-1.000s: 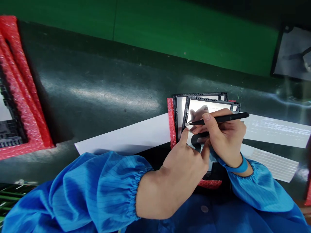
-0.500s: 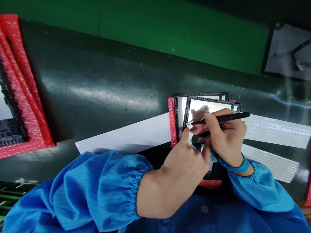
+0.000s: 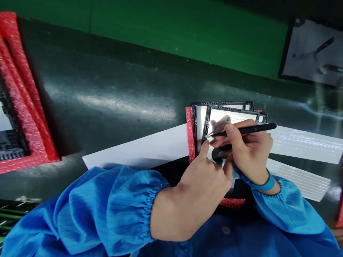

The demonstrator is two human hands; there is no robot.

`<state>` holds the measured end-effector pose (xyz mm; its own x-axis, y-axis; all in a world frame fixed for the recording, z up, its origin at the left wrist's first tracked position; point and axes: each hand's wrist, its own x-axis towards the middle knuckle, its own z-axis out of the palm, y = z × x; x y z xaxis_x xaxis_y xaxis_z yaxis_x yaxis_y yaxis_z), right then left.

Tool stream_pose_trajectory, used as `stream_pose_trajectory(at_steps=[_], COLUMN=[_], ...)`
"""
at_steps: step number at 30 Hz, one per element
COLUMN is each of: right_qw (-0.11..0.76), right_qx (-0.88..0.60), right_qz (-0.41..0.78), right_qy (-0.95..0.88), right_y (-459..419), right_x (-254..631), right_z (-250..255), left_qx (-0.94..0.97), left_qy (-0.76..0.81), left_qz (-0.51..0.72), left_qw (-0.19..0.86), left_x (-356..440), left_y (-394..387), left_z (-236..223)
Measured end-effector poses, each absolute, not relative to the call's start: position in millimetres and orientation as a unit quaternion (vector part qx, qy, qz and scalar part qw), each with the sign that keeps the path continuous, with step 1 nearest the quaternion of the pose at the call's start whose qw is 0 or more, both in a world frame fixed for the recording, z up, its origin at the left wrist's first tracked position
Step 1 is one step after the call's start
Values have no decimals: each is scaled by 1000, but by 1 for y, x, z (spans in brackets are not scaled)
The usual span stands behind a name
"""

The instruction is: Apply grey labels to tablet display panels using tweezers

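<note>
My right hand [image 3: 249, 153] is closed round black tweezers [image 3: 246, 130]. Their tip meets a small pale tab [image 3: 207, 137] at the left edge of a display panel [image 3: 218, 116] with a black frame and silvery back. My left hand [image 3: 202, 185] lies palm down over the panel's lower left part, its index fingertip just below the tab and its thumb beside the right hand. The other left fingers are hidden beneath. A black flex cable [image 3: 217, 155] shows between the hands. Under this panel lies a second framed panel [image 3: 199, 121], slightly turned against it.
Red bubble wrap [image 3: 190, 134] shows below the panels. White strips [image 3: 139, 146] lie to the left and right, besides a lined label sheet [image 3: 302, 180]. More red bubble wrap [image 3: 40, 135] holds a framed part at far left. Another panel [image 3: 308, 53] lies at upper right.
The panel at upper right has shifted slightly left in the view. Both hands and the tweezers keep nearly the same place, the tip still at the tab.
</note>
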<state>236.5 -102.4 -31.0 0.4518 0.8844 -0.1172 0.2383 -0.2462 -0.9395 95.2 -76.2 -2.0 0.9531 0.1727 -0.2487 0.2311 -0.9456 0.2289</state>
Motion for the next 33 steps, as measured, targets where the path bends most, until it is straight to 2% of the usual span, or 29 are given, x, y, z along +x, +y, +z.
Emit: stream_pose_trajectory(at_steps=[25,33], right_qw=[456,524], right_qx=[-711,-684], right_qz=[363,377], right_qy=[-394,-339], right_y=[-102,-95], right_x=[237,239], right_z=[-31,-27], left_qx=[972,968], left_qy=[108,110], left_qz=[-124,-125], left_qw=[167,189], left_x=[95,93], left_y=[-66,-59], left_z=[-1,-1])
